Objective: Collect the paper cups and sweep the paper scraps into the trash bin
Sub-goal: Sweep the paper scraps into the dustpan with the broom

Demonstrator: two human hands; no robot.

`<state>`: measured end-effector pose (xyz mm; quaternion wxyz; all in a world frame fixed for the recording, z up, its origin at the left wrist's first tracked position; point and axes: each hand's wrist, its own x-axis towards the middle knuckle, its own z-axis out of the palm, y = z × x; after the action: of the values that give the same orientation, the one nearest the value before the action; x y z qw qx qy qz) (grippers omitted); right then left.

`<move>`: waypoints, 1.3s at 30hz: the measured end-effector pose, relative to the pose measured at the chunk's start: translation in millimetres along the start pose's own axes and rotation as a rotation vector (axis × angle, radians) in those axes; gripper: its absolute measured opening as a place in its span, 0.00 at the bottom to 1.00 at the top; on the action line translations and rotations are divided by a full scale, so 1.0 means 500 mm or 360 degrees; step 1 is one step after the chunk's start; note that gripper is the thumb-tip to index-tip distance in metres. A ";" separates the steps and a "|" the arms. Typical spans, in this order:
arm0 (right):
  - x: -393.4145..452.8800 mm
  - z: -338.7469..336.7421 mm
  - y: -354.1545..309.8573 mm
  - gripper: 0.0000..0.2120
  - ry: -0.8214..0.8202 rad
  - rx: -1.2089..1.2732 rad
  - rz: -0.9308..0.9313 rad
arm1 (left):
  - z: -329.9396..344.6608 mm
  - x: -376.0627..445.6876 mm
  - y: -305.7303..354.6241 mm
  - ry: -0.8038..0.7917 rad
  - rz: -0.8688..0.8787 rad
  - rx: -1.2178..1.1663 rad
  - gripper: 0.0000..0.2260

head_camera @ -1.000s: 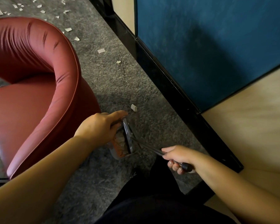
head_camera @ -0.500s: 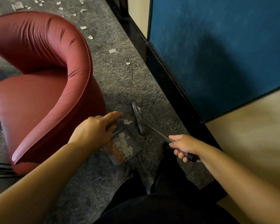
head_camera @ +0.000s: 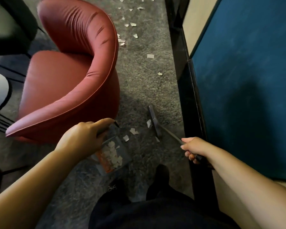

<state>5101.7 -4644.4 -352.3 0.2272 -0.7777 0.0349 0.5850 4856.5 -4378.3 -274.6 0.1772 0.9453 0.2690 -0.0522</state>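
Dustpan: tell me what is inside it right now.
The dustpan holds a pile of white paper scraps beside something orange, too blurred to identify. The left hand gripping it covers its upper left part.

Left hand (head_camera: pixel 82 138) grips the dustpan (head_camera: pixel 112 156) handle, pan on the carpet (head_camera: pixel 144 90) just beside the red chair (head_camera: pixel 69 76), white scraps (head_camera: pixel 111 154) piled inside. Right hand (head_camera: pixel 194 148) grips the brush (head_camera: pixel 154 123) handle, head down on the carpet near the black baseboard (head_camera: pixel 188 96), apart from the pan. 3 scraps lie between pan and brush; more are scattered farther up the carpet, blue panel (head_camera: pixel 246 71) at right.
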 end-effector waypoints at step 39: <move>-0.030 0.119 0.056 0.28 -0.0454 -0.0763 -0.0063 | 0.022 -0.033 -0.008 0.0167 -0.0087 0.0075 0.20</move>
<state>5034.7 -4649.2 -359.6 0.0506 -0.7196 -0.1520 0.6756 4840.5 -4387.1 -282.7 0.1390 0.9429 0.3025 -0.0136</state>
